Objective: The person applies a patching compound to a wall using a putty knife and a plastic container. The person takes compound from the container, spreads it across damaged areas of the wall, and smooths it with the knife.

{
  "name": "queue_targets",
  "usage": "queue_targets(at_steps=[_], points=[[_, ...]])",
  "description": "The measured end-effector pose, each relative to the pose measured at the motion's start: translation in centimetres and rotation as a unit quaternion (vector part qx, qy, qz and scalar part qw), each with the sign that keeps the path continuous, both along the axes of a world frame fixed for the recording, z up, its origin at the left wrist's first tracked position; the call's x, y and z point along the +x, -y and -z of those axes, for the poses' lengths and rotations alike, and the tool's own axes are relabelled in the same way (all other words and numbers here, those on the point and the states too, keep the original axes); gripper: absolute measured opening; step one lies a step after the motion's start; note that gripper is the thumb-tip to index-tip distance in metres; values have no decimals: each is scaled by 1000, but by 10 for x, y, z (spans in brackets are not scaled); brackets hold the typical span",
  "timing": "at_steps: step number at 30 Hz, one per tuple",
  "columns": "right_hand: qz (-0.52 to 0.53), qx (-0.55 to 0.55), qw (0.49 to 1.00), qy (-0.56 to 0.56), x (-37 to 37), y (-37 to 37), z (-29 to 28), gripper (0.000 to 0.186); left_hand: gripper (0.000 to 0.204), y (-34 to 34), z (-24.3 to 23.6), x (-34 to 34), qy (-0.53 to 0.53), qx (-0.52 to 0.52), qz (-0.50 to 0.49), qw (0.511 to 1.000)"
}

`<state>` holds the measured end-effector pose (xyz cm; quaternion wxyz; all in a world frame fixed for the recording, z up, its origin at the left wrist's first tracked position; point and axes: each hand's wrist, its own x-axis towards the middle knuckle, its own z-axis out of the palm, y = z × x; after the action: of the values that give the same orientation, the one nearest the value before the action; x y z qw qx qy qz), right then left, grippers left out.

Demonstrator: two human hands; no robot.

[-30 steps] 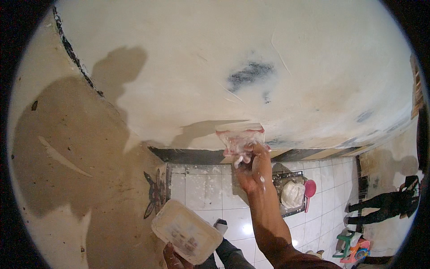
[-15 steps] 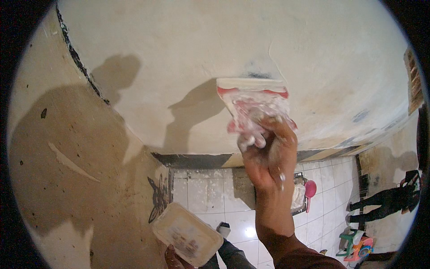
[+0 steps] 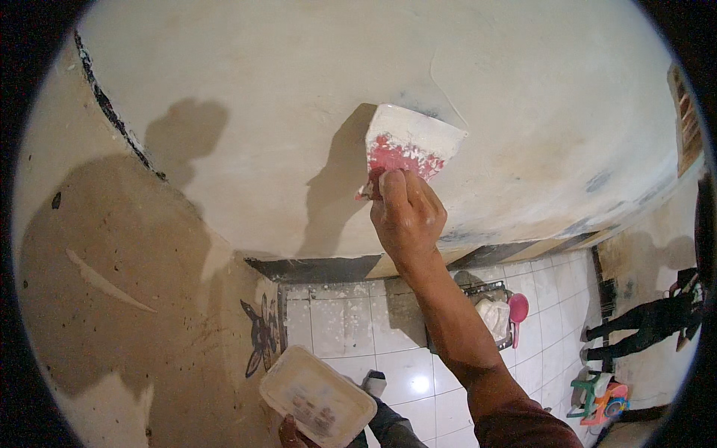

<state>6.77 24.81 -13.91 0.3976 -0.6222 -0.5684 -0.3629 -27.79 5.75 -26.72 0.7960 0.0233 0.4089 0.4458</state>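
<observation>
A wide red putty scraper (image 3: 407, 153), smeared with white putty, lies with its blade edge at the pale wall (image 3: 299, 67). My right hand (image 3: 409, 213) is closed around its lower end, the back of the hand showing. Low on the left, my left hand (image 3: 288, 433) grips the edge of a shallow cream tray (image 3: 272, 381) with greyish smears inside; most of those fingers are hidden beneath it. Just above the blade, a dark smudge (image 3: 426, 110) and a thin raised ridge mark the wall.
A brown, stained side wall (image 3: 97, 299) meets the pale wall on the left. Below, white floor tiles (image 3: 403, 369) carry putty spots. A black tray (image 3: 502, 287) holding white material and a pink dipper (image 3: 517, 306) stand there. Another person (image 3: 650, 321) and a green stool (image 3: 586, 392) are at right.
My right hand has rolled over, from fingers showing to the back of the hand showing. The scraper has moved slightly left and up, and its blade is now tilted. The cream tray stays held.
</observation>
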Motion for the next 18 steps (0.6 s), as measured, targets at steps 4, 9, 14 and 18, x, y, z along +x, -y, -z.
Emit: queue_targets(at_steps=[4, 9, 14, 18], points=[[36, -24, 999, -8, -3, -10, -4, 24, 64, 1, -3, 0, 8, 1, -5, 1000], [48, -71, 996, -13, -1, -13, -6, 21, 65, 3, 0, -2, 18, -5, -7, 1000], [-6, -208, 978, 21, -4, 7, 64, 34, 66, 1, 7, -1, 27, -8, 2, 1000], [-50, -183, 982, 10, -11, 66, 86, 30, 67, 7, 9, -13, 29, 1, -10, 1000]])
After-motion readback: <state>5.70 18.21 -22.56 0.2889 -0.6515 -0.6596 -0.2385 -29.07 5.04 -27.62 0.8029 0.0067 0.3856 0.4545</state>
